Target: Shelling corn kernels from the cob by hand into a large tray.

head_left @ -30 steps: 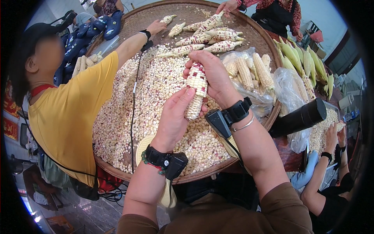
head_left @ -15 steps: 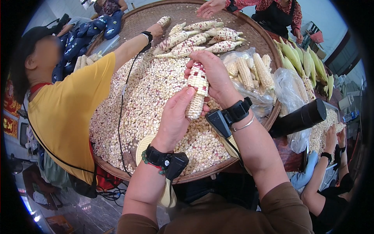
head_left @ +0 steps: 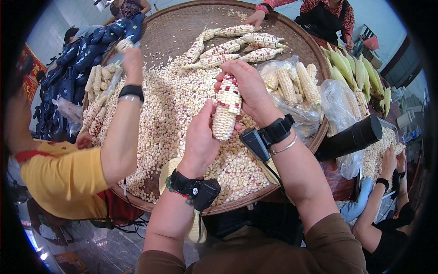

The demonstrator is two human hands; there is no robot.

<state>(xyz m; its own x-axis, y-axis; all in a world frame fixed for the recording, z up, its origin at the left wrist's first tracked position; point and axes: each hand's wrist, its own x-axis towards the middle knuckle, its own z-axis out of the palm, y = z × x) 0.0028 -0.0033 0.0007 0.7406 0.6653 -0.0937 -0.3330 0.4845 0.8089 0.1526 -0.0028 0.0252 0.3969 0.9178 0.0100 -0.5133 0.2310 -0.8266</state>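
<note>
Between my hands, above the loose kernels, is a corn cob (head_left: pixel 226 107). Its upper part carries white and dark red kernels, while the lower part is stripped bare. My right hand (head_left: pixel 250 84) is closed around the upper end, fingers behind it. Cradling the bare lower end from the left, my left hand (head_left: pixel 200 141) has its thumb along the cob's side and fingertips showing past its right edge. Beneath both hands spreads a thick layer of loose corn kernels (head_left: pixel 159 123) in a large round woven tray (head_left: pixel 175 23).
Unstripped speckled cobs (head_left: pixel 223 48) lie at the tray's far side, bare cobs (head_left: pixel 287 86) in a plastic bag at right. Beyond stand a black cylinder (head_left: pixel 351 137) and husked-green corn (head_left: pixel 360 73). A co-worker in a yellow shirt (head_left: pixel 68 178) is close on my left; others work around.
My left thumb has come off the kernels to the cob's left side. The yellow-shirted co-worker's arm has swung back left, raising a cob. Across the tray, another person's hand has reached the cobs.
</note>
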